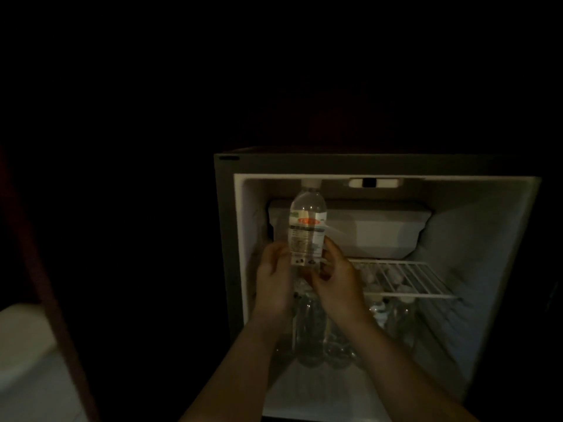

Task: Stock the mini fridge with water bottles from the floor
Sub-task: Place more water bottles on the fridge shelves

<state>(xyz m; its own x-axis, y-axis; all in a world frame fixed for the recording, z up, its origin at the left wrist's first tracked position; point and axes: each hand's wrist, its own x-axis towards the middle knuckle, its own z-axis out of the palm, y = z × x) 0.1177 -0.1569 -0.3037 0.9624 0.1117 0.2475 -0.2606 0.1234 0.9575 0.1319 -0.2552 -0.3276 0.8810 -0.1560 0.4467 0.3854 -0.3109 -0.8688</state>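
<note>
- At the lower left of the frame sits a pale blurred object (24, 354); it is too dim to say what it is.
- Just right of it, a dark reddish strip (39, 269) runs slantwise down the left edge.
- The mini fridge (225, 239) stands open right of centre, its white inside lit and the room around it black.
- Your left hand (272, 278) is in the fridge opening, fingers curled round the lower left side of the water bottle (307, 226).
- That water bottle is upright, held in front of the upper left part of the inside. Its white cap (310, 181) is up near the ceiling and its label faces you.
- Your right hand (336, 278) grips the bottle's lower right side, thumb up along the label, so both hands are clamped on the one bottle, close together.
- Below your wrists, clear bottles (310, 330) are on the fridge floor; how they lie is unclear.
- Behind the held bottle and to the right is the white freezer box (380, 229).
- Under it, a white wire shelf (405, 278) spans the right half, with more capped bottles (396, 318) dimly visible beneath.
</note>
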